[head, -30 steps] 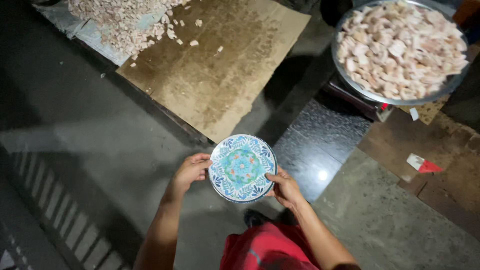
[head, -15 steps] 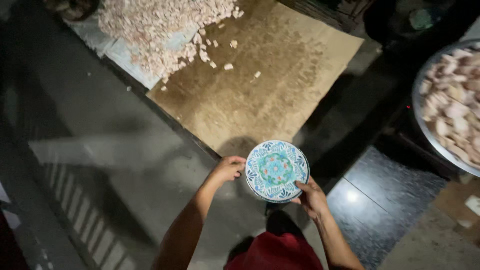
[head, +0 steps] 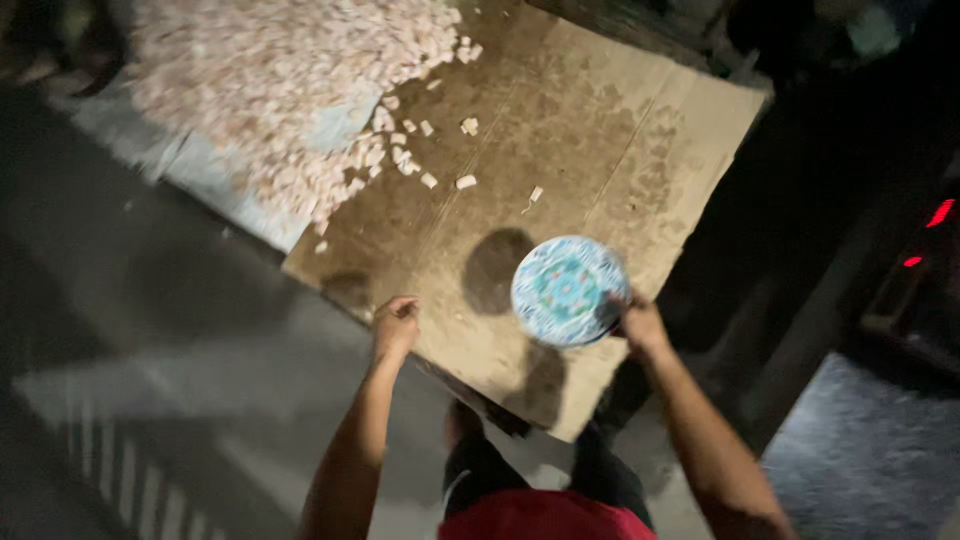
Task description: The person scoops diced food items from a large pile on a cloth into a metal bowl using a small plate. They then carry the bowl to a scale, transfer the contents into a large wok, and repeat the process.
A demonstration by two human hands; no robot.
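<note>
Blue and teal, patterned, round: a plate point(head: 568, 290) held over the near right part of a brown cardboard sheet point(head: 620, 150), casting a dark oval shadow just to its left. Gripped at its right edge by the right hand point(head: 638, 322), fingers curled shut around the rim. Left hand point(head: 396, 324) off the plate, well apart to its left, fingers folded into a loose fist, holding nothing that can be seen, hovering at the near left edge of the cardboard. Far left: a big heap of pale cut pieces point(head: 290, 90), spread partly over a grey-blue sheet point(head: 190, 165) and partly over the cardboard, with a few stray bits scattered toward the middle. Below, dark floor point(head: 150, 330), red garment at the near edge. Far right, dim, with two small red lights point(head: 938, 213). Blurred throughout.
</note>
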